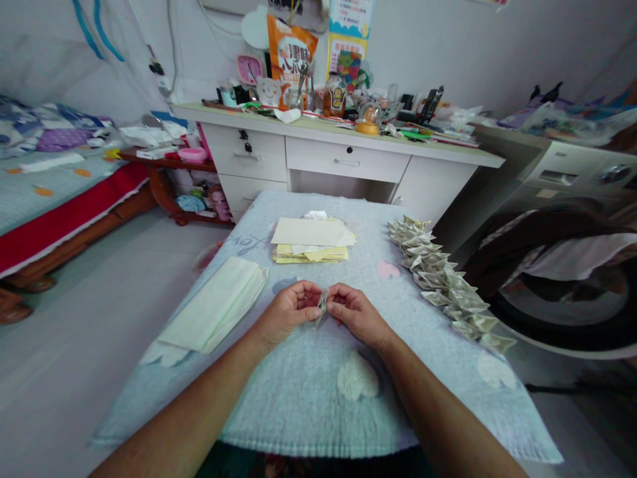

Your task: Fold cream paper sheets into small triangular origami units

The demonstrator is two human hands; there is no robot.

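Observation:
Over the middle of the cloth-covered table point(308, 392), a small folded paper piece point(322, 307) is pinched between both hands. My left hand point(293, 307) grips its left side with thumb and fingertips. On the other side, my right hand point(355, 311) holds it the same way, its lower fingers partly hidden. Several similar folded paper pieces point(442, 275) stand in a long slanting row on the right. Beyond my hands lies a stack of cream and yellow paper sheets point(312, 234). Another pile of pale paper sheets point(213, 305) rests at the left.
A white desk point(343, 159) with drawers stands behind the table, its top crowded with jars and a bag of snacks point(291, 56). To the right is a washing machine point(552, 172) with its round door open. A bed point(64, 179) is at the left.

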